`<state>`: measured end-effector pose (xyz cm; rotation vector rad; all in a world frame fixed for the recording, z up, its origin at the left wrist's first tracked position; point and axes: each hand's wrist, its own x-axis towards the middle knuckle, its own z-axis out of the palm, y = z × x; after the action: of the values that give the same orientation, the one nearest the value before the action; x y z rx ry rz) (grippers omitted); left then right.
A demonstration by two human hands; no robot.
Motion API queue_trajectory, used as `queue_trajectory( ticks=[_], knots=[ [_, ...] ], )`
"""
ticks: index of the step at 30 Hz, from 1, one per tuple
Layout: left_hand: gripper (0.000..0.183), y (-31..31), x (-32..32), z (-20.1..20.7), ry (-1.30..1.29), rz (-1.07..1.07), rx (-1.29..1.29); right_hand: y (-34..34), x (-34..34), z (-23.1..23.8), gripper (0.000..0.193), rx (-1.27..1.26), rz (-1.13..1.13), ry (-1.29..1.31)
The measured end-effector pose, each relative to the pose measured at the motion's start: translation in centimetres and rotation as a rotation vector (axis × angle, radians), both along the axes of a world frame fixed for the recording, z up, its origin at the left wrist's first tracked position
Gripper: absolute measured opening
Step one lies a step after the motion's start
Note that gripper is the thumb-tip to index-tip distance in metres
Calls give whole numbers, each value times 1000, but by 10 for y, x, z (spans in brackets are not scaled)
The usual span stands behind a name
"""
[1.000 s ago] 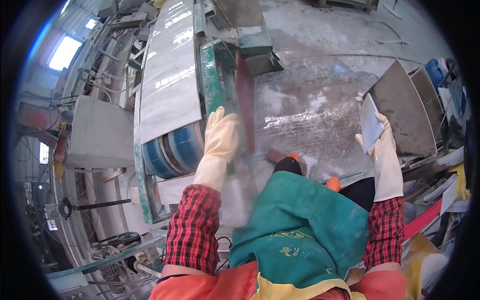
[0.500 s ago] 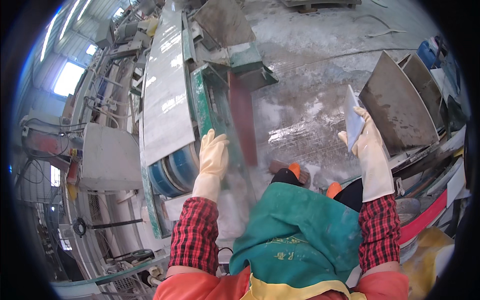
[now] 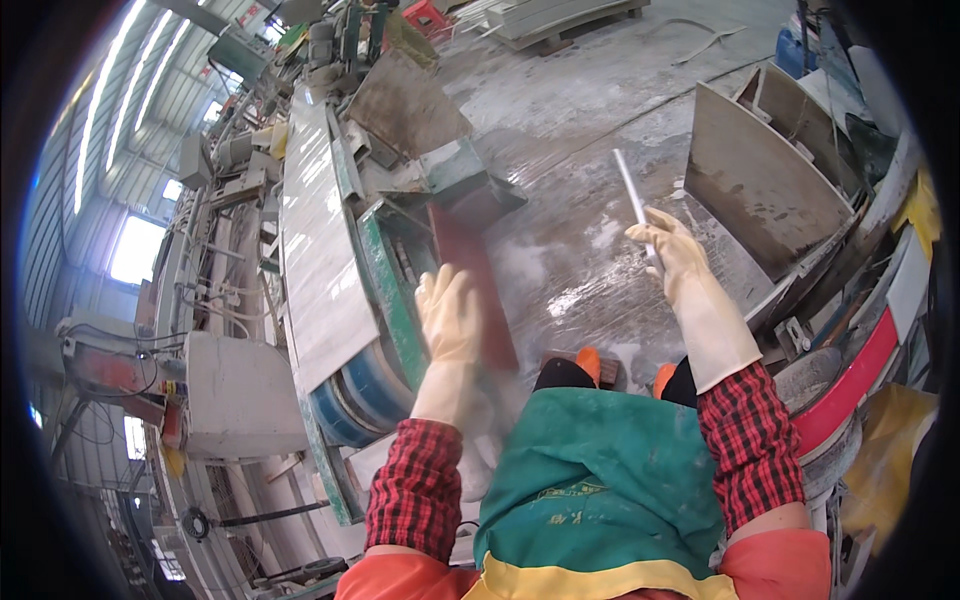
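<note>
My right hand (image 3: 672, 252), in a cream rubber glove, grips the lower end of a thin, flat, pale slab (image 3: 630, 188). The slab is tilted and seen almost edge-on, so its face is hidden. My left hand (image 3: 447, 312), gloved alike, is raised beside the green metal frame (image 3: 392, 290) of a conveyor machine. Its fingers are stretched out and nothing shows in them. Left of that hand runs the wet grey conveyor belt (image 3: 325, 270), ending at a blue roller (image 3: 352, 405).
Large grey-brown boards (image 3: 765, 180) lean together at the right. A dark red panel (image 3: 470, 290) stands beside the green frame. Wet concrete floor (image 3: 570, 235) lies between. A red curved strip (image 3: 855, 385) is at the lower right, and a pale machine box (image 3: 240, 395) at the left.
My right hand has swung left with the slab, which has turned from showing its face to nearly edge-on. My left hand has shifted slightly right. The view has tilted upward.
</note>
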<state>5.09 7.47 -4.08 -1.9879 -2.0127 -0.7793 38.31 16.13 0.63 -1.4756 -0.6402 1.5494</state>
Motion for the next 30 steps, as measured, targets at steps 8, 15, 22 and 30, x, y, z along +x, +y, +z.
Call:
queue_trajectory(
  ticks=[8,15,22,30],
  knots=[
    [62,85,139,30,-2056,-256,-719,-4,7,4,73,224,435,-261],
    [48,84,153,29,-1973,-232,-554,-5,12,-7,69,988,686,-1006],
    [44,31,16,39,-2037,-95,26,-5,2,1,79,1063,356,-690],
    [41,-141,-182,24,-2140,212,490,-4,17,-24,51,779,365,-659]
  ],
)
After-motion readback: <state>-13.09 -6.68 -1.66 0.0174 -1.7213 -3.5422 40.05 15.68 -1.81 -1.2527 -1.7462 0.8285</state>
